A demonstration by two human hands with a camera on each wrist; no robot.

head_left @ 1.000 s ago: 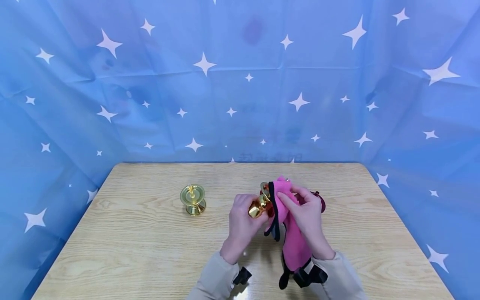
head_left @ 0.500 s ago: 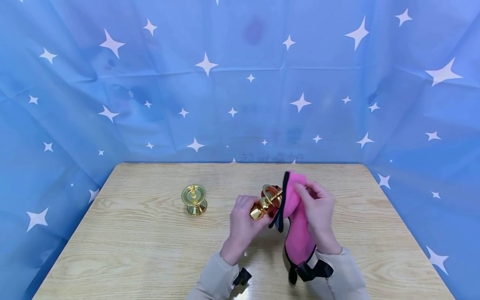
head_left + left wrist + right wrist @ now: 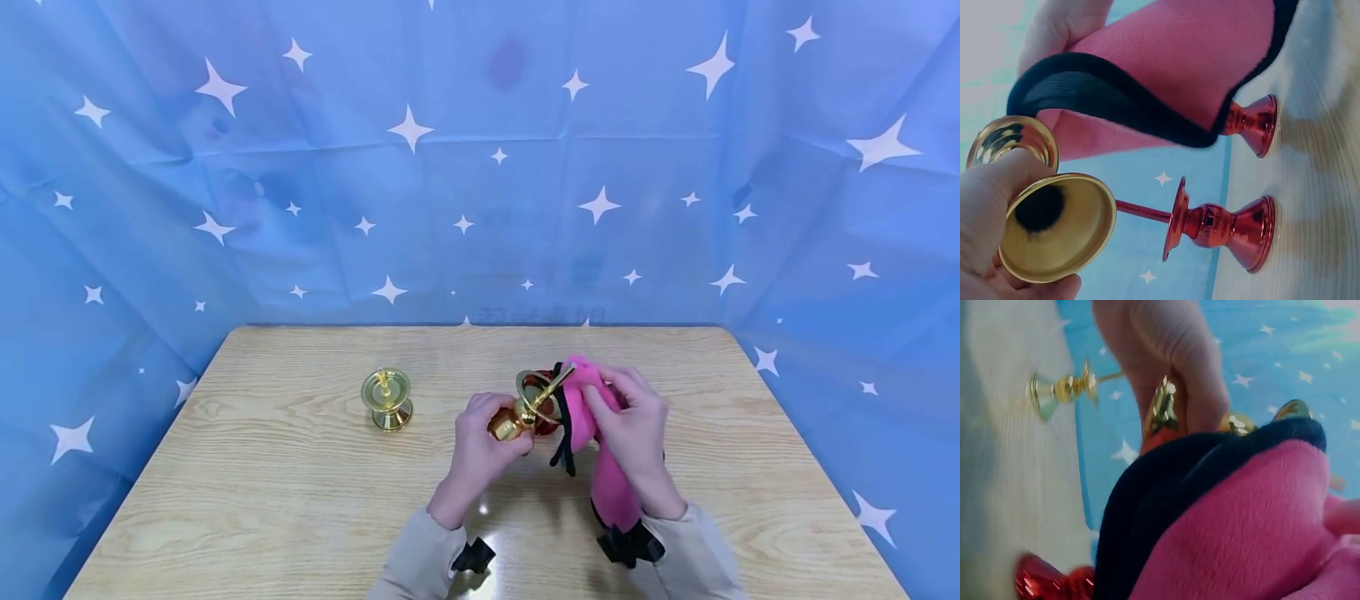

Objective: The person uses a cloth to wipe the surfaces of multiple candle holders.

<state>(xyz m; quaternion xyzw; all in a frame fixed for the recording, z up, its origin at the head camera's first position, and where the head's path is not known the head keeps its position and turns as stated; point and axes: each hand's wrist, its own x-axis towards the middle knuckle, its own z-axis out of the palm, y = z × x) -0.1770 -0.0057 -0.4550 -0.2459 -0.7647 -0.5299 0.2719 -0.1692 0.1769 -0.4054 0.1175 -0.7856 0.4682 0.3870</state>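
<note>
In my left hand (image 3: 480, 446) I grip a shiny gold candlestick (image 3: 525, 414) by its base end, tilted, its dish and spike pointing up and right. The hollow underside of its base faces the left wrist view. A pink cloth (image 3: 583, 417) with black edging is pinched in my right hand (image 3: 637, 437). The cloth's edge hangs right beside the dish and spike; whether it touches them I cannot tell. Its lower part drapes toward the right wrist. Two red candlesticks, a nearer one (image 3: 1210, 225) and another (image 3: 1260, 125) partly hidden by the cloth, stand upright behind the hands.
Another gold candlestick (image 3: 386, 400) stands upright on the wooden table (image 3: 247, 467), left of my hands. A blue curtain (image 3: 450, 183) with white stars rises behind the table's back edge. Black straps (image 3: 474, 556) sit at the wrists.
The cloth, earlier over the gold candlestick's dish, was pulled up and right, then lowered beside the spike. The candlestick has turned, and its spike shows more. My left hand keeps its hold.
</note>
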